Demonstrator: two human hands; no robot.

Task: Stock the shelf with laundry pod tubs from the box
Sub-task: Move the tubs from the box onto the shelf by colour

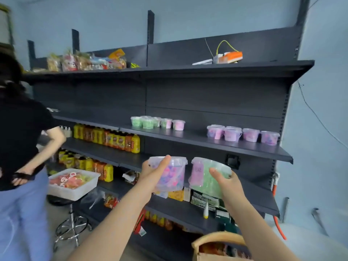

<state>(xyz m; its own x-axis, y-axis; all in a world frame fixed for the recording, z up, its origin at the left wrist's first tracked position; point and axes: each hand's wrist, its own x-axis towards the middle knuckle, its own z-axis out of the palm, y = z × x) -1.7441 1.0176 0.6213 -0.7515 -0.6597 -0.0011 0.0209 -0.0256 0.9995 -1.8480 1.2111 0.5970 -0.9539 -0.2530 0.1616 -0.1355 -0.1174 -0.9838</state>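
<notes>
Gripping a tub each, your left hand (pixel 151 169) holds the pink tub (pixel 170 178) and your right hand (pixel 227 180) the green tub (pixel 204 178), lower than the shelf (pixel 197 137). Lift both and set them flat in the gap, which looks wide enough, I think.

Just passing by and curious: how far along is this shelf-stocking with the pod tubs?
Done: green and pink tubs stand at the left of the middle shelf, purple tubs at its right. In hand: the left hand grips a pink-and-purple tub, the right hand a green tub. Left: placing these two; the gap between the groups is bare. What the box holds is unclear.
</notes>
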